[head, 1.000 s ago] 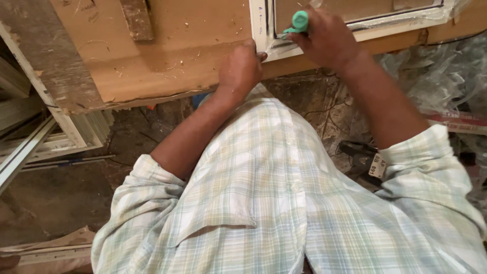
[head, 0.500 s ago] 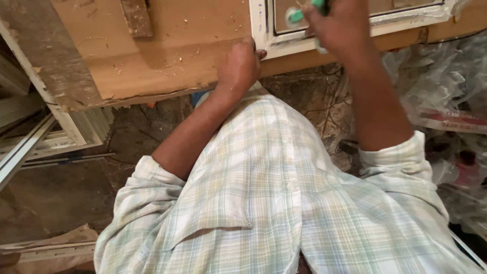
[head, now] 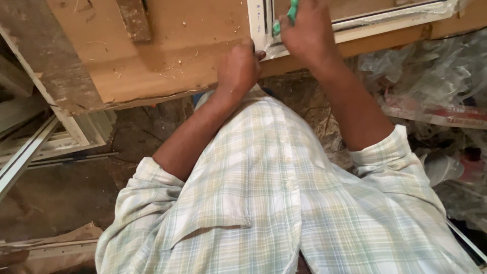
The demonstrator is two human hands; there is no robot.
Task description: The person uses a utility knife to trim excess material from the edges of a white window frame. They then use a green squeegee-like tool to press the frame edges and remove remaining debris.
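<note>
Lying at the near edge of the brown workbench, the white window frame has its corner just under both hands, its long rail running away to the right along the bench top. The right hand is closed around a green-handled tool, only a small part of which shows above the fingers, and holds it against the frame's corner. The left hand presses on the bench edge just beside that corner, fingers curled, thumb tip touching the white profile; it grips nothing that can be seen. Both forearms come out of the rolled sleeves of a pale plaid shirt. Crumpled clear plastic sheeting lies to the right below the bench, and more white frame profiles rest on the floor at the left.
</note>
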